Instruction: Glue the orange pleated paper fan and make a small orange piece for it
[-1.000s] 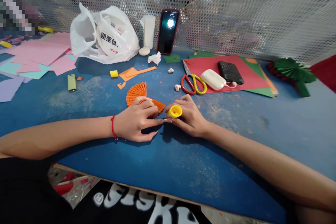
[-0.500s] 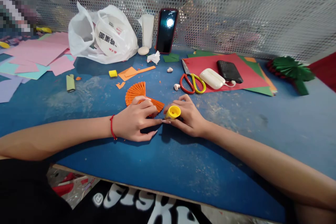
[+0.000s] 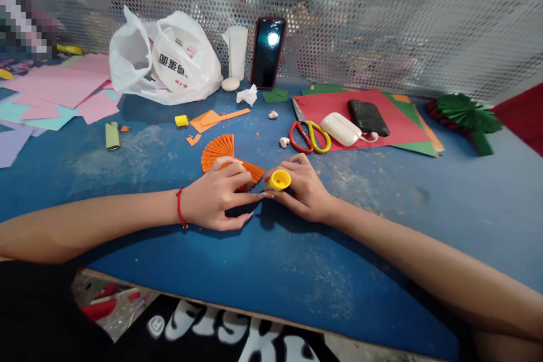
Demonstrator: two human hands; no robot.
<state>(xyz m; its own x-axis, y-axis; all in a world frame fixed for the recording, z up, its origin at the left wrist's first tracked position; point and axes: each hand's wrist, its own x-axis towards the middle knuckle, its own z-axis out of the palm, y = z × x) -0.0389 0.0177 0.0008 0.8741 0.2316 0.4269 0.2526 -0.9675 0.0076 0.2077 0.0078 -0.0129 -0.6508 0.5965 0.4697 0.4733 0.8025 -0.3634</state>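
Observation:
An orange pleated paper fan [image 3: 220, 153] lies on the blue table [image 3: 297, 271]. My left hand [image 3: 216, 198], with a red string at the wrist, presses down on the fan's near edge, fingers pinched together over the folds. My right hand [image 3: 303, 189] is closed around a small yellow glue tube [image 3: 279, 180], its round end facing up, right beside the fan's right tip. The fingertips of both hands meet at that tip.
Red and yellow scissors [image 3: 309, 136], a white case [image 3: 341, 129] and a black wallet [image 3: 368, 117] lie on red paper [image 3: 331, 104] behind my hands. Farther back stand a phone [image 3: 267, 52], a white plastic bag [image 3: 165, 62], pink sheets [image 3: 63, 85], a lighter [image 3: 112, 136] and a green paper fan [image 3: 464, 116].

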